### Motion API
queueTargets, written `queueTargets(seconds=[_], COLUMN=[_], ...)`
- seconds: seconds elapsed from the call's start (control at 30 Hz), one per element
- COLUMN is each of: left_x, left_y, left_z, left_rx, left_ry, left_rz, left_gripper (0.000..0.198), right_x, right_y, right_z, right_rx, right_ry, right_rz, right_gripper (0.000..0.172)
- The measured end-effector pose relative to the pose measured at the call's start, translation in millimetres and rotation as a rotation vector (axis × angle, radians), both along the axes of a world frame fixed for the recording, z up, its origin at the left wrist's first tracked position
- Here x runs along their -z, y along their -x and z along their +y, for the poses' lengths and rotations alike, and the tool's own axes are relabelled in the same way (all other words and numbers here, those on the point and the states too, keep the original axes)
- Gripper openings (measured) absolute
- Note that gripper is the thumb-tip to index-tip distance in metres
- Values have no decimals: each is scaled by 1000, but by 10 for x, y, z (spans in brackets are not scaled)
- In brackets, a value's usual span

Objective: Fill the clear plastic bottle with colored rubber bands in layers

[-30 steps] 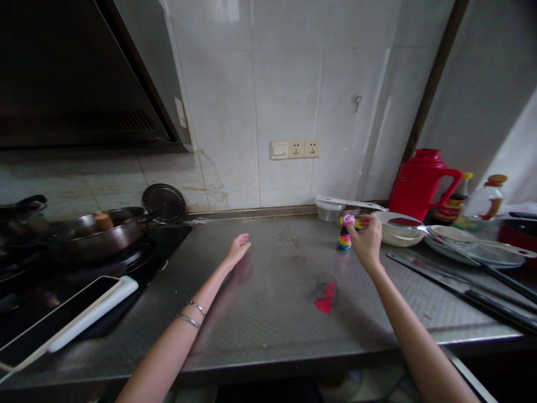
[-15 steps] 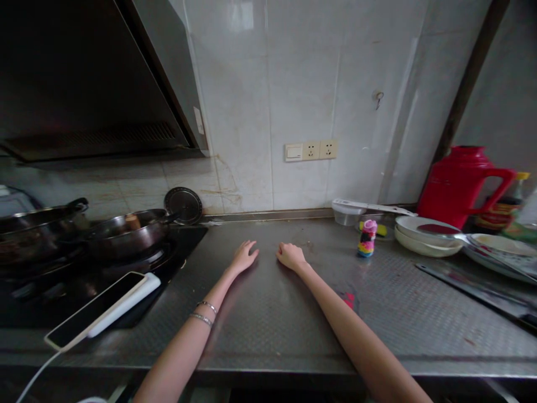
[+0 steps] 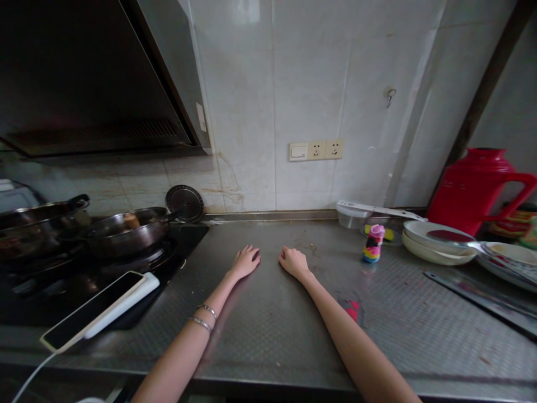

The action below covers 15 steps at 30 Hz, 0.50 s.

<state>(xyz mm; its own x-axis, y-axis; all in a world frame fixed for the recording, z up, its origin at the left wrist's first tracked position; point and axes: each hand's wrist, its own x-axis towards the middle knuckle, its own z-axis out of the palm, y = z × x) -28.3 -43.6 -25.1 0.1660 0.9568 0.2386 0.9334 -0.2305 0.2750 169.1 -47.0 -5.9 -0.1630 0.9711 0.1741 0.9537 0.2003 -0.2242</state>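
Glossy pale wall tiles (image 3: 239,89) with brownish streaks (image 3: 231,178), dark range hood (image 3: 92,73), cream socket panel (image 3: 316,150), dim light.

No writing can be read; the red-and-yellow label (image 3: 515,223) behind the red plastic handled jug (image 3: 472,190), far right, is blurred.

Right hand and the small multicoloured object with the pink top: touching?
Apart. The head view plainly shows a stretch of metal counter between the right hand and the multicoloured object.

Left grip (image 3: 246,262), right grip (image 3: 294,262) on metal counter (image 3: 260,330)
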Motion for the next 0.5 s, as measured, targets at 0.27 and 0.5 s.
queueTargets(seconds=[0.27,0.5], left_x=[-486,-579], left_y=[-73,-28], left_z=[-176,-1736], left_rx=[149,220], left_ry=[12,110], left_rz=[-177,-386], left_gripper=[36,40], right_x=[-498,-988], right_y=[43,22], right_z=[-218,-1260], right_rx=[-98,-290], right_ry=[12,-194], right_rz=[100,378], right_gripper=[17,25])
